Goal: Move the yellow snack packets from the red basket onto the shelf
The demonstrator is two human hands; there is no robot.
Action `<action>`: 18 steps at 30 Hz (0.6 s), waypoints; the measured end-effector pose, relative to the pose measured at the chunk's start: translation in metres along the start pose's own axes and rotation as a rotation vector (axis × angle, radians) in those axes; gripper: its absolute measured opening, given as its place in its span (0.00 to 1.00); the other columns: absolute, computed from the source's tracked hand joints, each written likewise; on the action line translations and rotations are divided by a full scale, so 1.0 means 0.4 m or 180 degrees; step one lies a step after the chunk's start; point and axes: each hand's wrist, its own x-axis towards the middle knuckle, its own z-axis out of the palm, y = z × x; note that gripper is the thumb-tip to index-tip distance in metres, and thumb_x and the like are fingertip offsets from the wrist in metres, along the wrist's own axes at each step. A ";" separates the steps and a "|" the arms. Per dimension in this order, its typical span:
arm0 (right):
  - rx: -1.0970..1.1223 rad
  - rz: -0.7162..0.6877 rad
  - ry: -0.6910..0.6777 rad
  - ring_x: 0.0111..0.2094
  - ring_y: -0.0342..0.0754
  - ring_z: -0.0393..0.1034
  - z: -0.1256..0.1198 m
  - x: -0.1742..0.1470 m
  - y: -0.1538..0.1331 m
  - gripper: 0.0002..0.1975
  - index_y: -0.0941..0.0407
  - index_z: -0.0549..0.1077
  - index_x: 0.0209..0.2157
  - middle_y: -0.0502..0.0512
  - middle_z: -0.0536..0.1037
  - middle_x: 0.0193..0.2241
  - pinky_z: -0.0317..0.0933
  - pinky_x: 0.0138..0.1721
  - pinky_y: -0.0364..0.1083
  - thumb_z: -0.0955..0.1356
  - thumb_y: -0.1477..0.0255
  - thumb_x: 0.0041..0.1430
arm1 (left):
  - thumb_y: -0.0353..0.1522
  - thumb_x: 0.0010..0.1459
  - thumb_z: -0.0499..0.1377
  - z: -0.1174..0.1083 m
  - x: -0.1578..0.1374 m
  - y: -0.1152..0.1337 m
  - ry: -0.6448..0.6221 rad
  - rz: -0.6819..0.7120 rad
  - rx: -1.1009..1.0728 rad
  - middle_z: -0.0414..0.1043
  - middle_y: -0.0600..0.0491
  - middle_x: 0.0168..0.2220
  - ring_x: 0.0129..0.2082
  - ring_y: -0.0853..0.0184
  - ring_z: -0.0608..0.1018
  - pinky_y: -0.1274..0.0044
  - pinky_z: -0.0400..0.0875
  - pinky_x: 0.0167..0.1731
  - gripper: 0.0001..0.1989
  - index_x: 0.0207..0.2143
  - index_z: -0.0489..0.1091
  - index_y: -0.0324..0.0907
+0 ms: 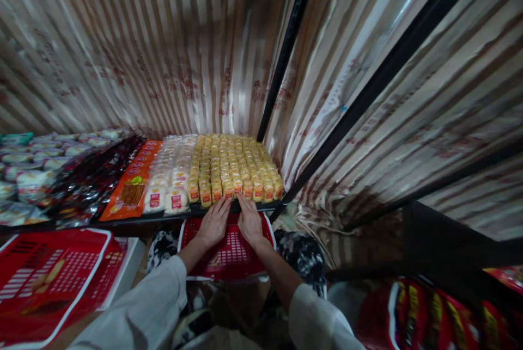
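Note:
Yellow wrapped snack packs (229, 165) stand in tight rows on a dark shelf (163, 218). My left hand (213, 223) reaches to the front row, its fingers stretched out at the lower faces of the packs. Beside it, my right hand (249, 222) also has its fingers extended, with the tips at the front packs. Neither hand is wrapped around a pack. Below both hands is a red plastic basket (235, 249) with a white rim; a few small bits lie in its bottom. White wrapped packs (176, 199) stand just left of the yellow ones.
An orange bag (131, 186), dark glossy packets (98, 176) and white packs (35, 184) continue along the shelf leftward. Another red basket (77, 241) is at lower left. Red and yellow packets (433, 312) sit lower right. A black pole (368, 94) slants across the striped sheeting.

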 end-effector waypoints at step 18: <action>0.0007 0.0069 0.0252 0.60 0.50 0.53 -0.039 -0.045 0.022 0.33 0.60 0.58 0.60 0.60 0.63 0.58 0.57 0.58 0.54 0.56 0.87 0.50 | 0.23 0.53 0.47 -0.018 -0.004 0.019 0.0049 0.0001 -0.0051 0.48 0.44 0.64 0.65 0.57 0.47 0.62 0.59 0.57 0.28 0.58 0.58 0.33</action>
